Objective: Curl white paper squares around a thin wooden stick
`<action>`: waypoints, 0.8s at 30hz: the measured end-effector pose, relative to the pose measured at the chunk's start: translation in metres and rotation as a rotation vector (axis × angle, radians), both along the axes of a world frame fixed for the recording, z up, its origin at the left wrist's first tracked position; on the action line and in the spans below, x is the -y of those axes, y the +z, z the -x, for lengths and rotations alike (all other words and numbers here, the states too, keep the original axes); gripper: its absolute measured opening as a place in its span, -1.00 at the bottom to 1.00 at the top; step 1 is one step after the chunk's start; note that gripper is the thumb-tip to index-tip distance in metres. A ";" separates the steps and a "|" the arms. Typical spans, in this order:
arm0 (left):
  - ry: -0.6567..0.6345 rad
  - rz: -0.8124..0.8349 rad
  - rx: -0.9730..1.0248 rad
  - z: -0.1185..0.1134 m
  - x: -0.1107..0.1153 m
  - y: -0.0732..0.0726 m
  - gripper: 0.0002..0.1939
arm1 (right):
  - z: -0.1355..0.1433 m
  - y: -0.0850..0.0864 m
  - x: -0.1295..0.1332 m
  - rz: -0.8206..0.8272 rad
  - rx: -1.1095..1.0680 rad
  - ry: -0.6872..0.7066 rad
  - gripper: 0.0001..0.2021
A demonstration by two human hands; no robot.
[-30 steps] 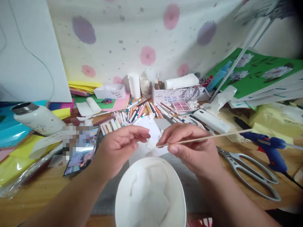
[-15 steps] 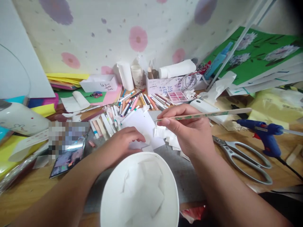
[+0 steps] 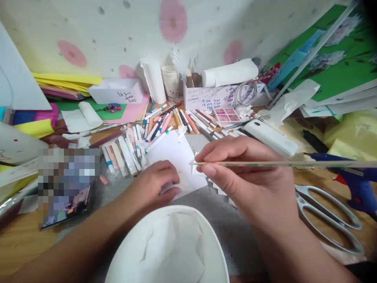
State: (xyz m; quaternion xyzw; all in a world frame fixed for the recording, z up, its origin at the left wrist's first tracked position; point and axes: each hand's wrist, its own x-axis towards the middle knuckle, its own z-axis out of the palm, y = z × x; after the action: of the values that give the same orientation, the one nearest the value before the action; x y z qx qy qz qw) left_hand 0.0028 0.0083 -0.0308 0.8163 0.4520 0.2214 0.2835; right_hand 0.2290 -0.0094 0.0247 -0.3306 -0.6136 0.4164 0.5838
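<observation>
Between the thumb and fingers of my right hand (image 3: 244, 177) is a thin wooden craft stick (image 3: 253, 164), held level and pointing left, with green marks along it. Small white paper pieces (image 3: 218, 186) lie partly hidden under that hand. My left hand (image 3: 159, 181) is curled over a white paper sheet (image 3: 188, 165); its thumb and fingers come close together, and what they hold is hard to make out. Nearest to me stands a white round tub (image 3: 216, 251) with pale paper pieces (image 3: 173, 247) inside.
Several markers (image 3: 160, 125) lie behind the sheet. A phone (image 3: 70, 208) leans at left. Large scissors (image 3: 326, 220) and a blue glue gun (image 3: 359, 184) lie at right. Paper cups (image 3: 170, 80), a paper box (image 3: 212, 98) and a power bank (image 3: 271, 135) stand or lie farther back.
My head view has moved closer and lower. My right hand has turned the stick so that it is nearly level and edge-on. My left hand's fingers have curled closer to the thumb.
</observation>
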 end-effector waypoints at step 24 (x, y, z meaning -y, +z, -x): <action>0.212 0.201 0.665 0.004 0.031 0.038 -0.90 | 0.030 -0.013 0.004 -0.021 -0.136 0.182 -0.91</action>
State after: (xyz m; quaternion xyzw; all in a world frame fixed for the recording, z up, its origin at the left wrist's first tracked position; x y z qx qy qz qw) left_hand -0.0009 -0.0230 0.0068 0.6163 0.4366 0.4575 0.4694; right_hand 0.1989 -0.0134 0.0121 -0.2382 -0.6044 0.4826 0.5874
